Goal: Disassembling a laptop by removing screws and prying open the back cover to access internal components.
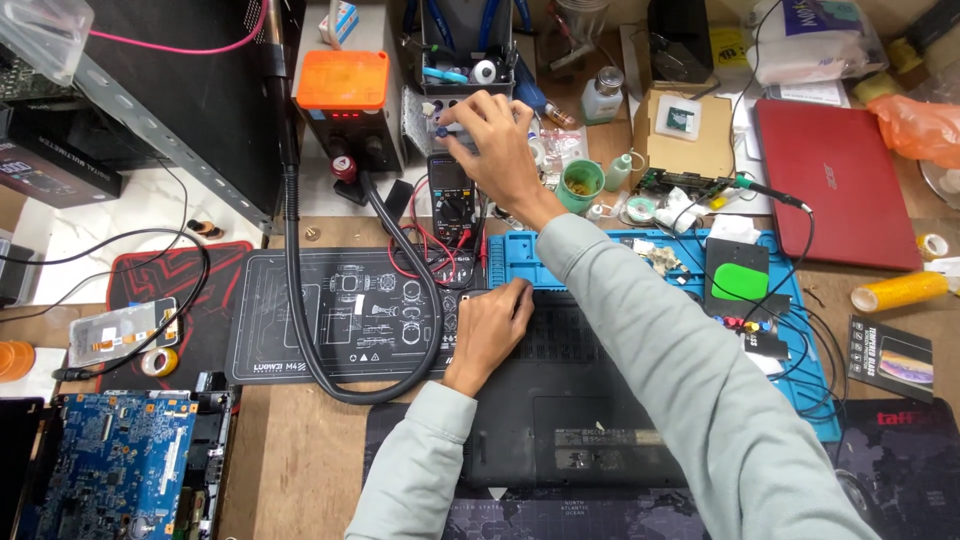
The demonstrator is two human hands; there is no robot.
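Centrally, the left hand [490,330] rests with curled fingers on the far left corner of a black laptop [580,400] lying bottom-up near the person, gripping nothing I can make out. Farther off, the right hand [495,140] reaches across, its fingers closed around a small grey tool [447,127] just above a black multimeter [453,200], right of an orange-topped box [343,82].
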